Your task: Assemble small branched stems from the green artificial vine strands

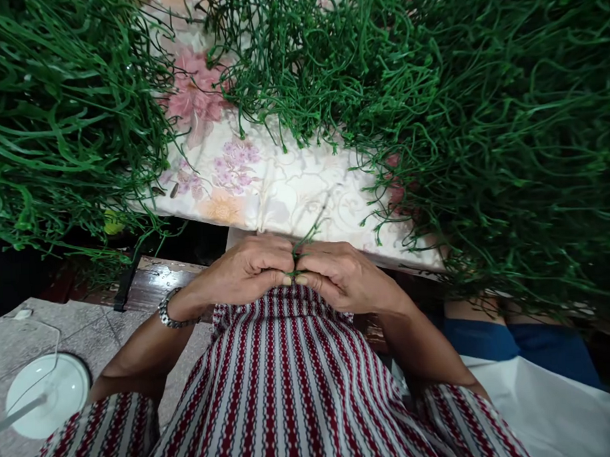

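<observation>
My left hand (251, 267) and my right hand (336, 271) meet in front of my chest, just off the near edge of the flowered tabletop (293, 182). Both are closed, thumbs and fingers pinched together on a thin green stem (308, 239). Its slender tips rise between the hands and lean to the right. A metal watch band circles my left wrist. Beyond the hands, a thick pile of curly green stems (329, 67) covers the far part of the tabletop.
More green stems are heaped at the left (55, 110) and right (522, 134), overhanging the table edge. A white round base (48, 397) stands on the tiled floor at lower left. Another person's blue-clad legs (479, 339) and white material (545, 393) are at lower right.
</observation>
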Motion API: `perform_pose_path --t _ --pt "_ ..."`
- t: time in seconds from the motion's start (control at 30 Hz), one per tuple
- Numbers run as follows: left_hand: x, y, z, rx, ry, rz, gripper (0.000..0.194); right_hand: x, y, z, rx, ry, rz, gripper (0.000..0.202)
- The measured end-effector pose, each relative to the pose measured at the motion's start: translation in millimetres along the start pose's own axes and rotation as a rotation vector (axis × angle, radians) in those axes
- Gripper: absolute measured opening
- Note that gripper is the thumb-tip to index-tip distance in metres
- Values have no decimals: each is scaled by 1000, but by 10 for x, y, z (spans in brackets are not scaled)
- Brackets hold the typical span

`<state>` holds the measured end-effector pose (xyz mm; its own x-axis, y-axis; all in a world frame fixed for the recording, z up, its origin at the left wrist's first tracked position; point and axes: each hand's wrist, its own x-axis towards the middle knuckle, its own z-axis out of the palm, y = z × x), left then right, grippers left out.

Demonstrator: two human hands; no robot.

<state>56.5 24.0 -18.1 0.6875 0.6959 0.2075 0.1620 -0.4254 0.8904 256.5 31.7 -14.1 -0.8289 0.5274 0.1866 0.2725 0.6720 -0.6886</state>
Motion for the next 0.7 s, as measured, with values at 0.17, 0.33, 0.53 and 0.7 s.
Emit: perform_pose_path --t 0.17,0.33,0.53,0.7 --pt "-1 -4 -56 -147 -203 -30 32 65 73 0 250 -171 -136 32" --pt "-104 -107 -177 -351 -295 -51 24 14 111 -87 579 -236 -155 31" --pt "-173 -154 -113 -670 198 -205 10 -86 82 -177 552 8 38 22" --pt "-63 -108 87 -871 497 -181 8 -78 43 -90 526 203 104 19"
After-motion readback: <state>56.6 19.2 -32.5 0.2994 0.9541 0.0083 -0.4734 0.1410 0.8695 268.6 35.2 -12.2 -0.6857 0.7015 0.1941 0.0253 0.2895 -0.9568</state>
